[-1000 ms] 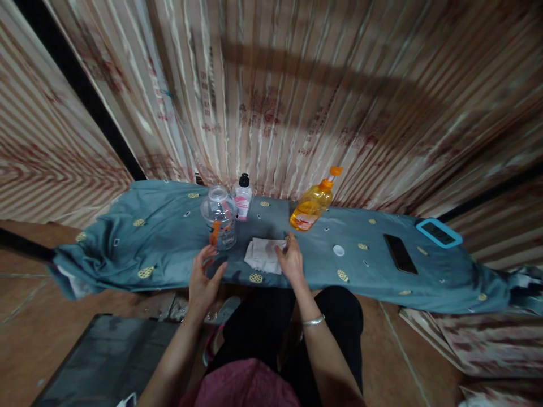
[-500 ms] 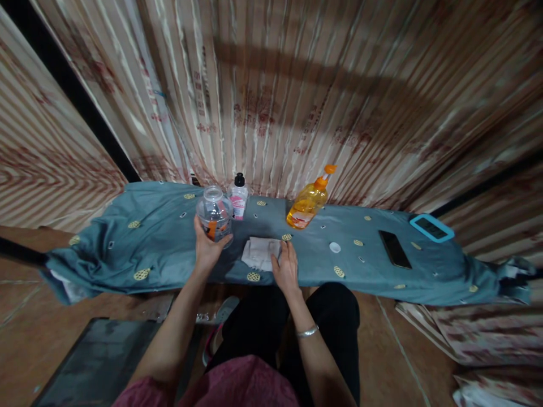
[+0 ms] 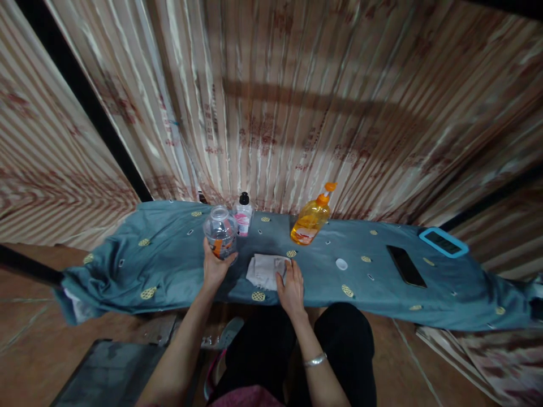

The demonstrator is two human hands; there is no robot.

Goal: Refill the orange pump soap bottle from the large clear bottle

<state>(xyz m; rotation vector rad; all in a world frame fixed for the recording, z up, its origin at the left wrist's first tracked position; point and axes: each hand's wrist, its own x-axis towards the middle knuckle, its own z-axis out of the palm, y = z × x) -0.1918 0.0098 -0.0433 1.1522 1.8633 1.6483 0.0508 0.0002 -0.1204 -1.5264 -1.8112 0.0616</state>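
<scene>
My left hand (image 3: 215, 267) is wrapped round a clear plastic jar (image 3: 221, 229) with an orange and dark label; the jar stands upright and its top shows no lid. My right hand (image 3: 291, 285) is at the right end of a folded pale cloth (image 3: 263, 271), thumb and fingers closed on its edge. Just behind the jar stands a small clear bottle (image 3: 243, 217) with a pink label and black cap. Farther right is a pump bottle (image 3: 309, 223) of orange-yellow liquid. A small white round cap (image 3: 341, 264) lies right of my right hand.
A teal cloth with pineapple prints (image 3: 169, 277) covers the narrow table. On its right side lie a dark phone (image 3: 406, 265) and a blue-framed digital timer or clock (image 3: 443, 242). A striped curtain (image 3: 271, 113) hangs close behind. Dark poles (image 3: 97, 118) slant at the sides.
The whole view has tilted up slightly, so the table sits lower in the picture. Both hands stay at the jar and the cloth; a fold at the cloth's right end looks slightly raised.
</scene>
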